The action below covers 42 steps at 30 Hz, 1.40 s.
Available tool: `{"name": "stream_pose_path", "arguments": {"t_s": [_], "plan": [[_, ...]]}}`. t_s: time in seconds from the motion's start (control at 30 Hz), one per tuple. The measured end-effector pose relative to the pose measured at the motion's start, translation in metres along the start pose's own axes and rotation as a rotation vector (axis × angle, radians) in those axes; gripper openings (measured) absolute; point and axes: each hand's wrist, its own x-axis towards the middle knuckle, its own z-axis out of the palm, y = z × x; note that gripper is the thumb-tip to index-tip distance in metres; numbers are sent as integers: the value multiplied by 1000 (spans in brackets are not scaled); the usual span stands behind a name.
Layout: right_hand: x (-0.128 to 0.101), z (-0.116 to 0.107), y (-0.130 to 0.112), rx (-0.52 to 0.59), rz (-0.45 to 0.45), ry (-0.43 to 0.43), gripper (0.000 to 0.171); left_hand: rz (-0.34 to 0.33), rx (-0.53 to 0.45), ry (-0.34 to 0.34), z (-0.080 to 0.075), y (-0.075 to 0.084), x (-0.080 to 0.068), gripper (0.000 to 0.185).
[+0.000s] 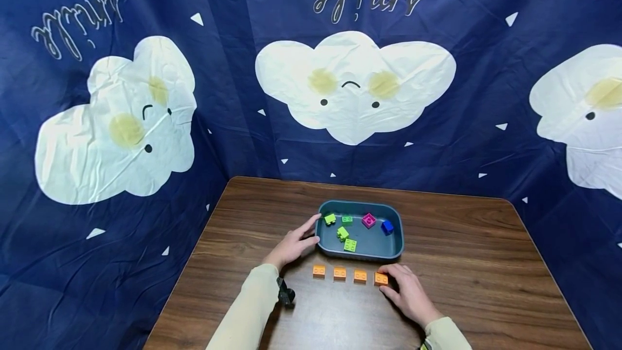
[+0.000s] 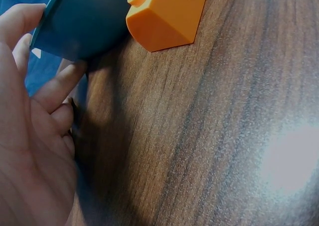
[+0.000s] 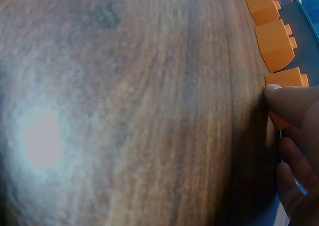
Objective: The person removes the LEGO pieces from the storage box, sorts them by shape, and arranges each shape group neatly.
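Several orange toy building bricks (image 1: 339, 274) stand in a spaced row in front of a dark teal bin (image 1: 359, 256). My right hand (image 1: 407, 291) pinches the rightmost orange brick (image 1: 381, 279) between thumb and fingers, at the row's end. In the right wrist view the thumb (image 3: 291, 101) presses on that brick's near face. My left hand (image 1: 291, 246) is at the bin's left end, fingertips touching its rim and outer wall. The left wrist view shows the leftmost orange brick (image 2: 172, 16), with its sloped side, close to the bin (image 2: 82, 29).
Inside the bin lie lime bricks (image 1: 350, 245), a green brick (image 1: 347, 220), a magenta brick (image 1: 369, 221) and a blue brick (image 1: 387, 227). The wooden table (image 1: 476, 263) stands against a dark blue curtain (image 1: 228, 69) printed with white clouds.
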Motion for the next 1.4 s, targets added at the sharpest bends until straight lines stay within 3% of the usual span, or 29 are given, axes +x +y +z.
{"name": "stream_pose_path", "arguments": {"t_s": [0.67, 1.13, 1.4], "plan": [[-3, -2, 3, 7, -23, -8, 45, 1, 14, -4, 1, -3, 0, 66], [-1, -37, -19, 30, -87, -13, 51, 4, 6, 0, 0, -1, 0, 66], [13, -52, -32, 27, -130, 18, 54, 11, -8, -6, 0, -2, 0, 65]]}}
